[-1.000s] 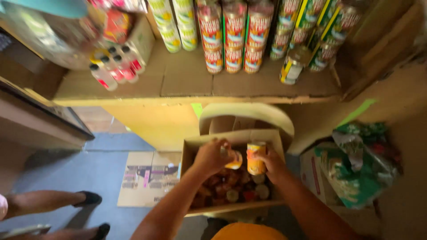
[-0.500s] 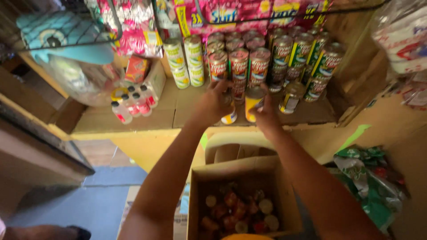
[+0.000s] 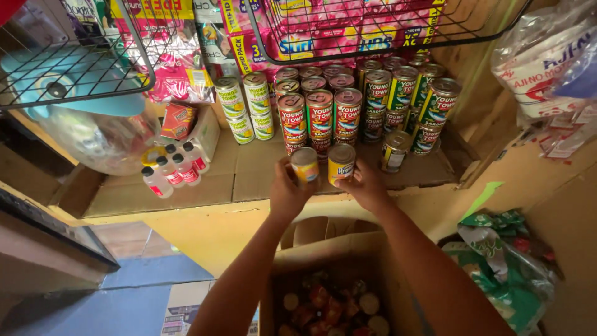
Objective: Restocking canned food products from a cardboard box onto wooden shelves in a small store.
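My left hand (image 3: 286, 190) grips a small yellow-labelled can (image 3: 305, 164) and holds it upright at the front of the cardboard-lined shelf (image 3: 193, 186). Beside it, my right hand (image 3: 367, 185) grips a second yellow-labelled can (image 3: 341, 163), touching the first. Both cans are just in front of stacked red-labelled cans (image 3: 319, 118). Green-labelled cans (image 3: 429, 106) stand in stacks to the right, and paler green ones (image 3: 245, 106) to the left. Below my arms, an open cardboard box (image 3: 298, 261) holds several more cans.
Small white bottles with red caps (image 3: 171, 168) stand at the shelf's left, near a clear plastic jar (image 3: 99, 140) with a teal lid. Wire baskets (image 3: 373, 31) of sachet packs hang above. Green plastic packets (image 3: 504, 261) lie at the lower right. Blue floor shows at lower left.
Both hands lifted the two cans out of the box and up to the shelf, then settled them lower at the shelf's front. The view tilted upward toward the shelf.
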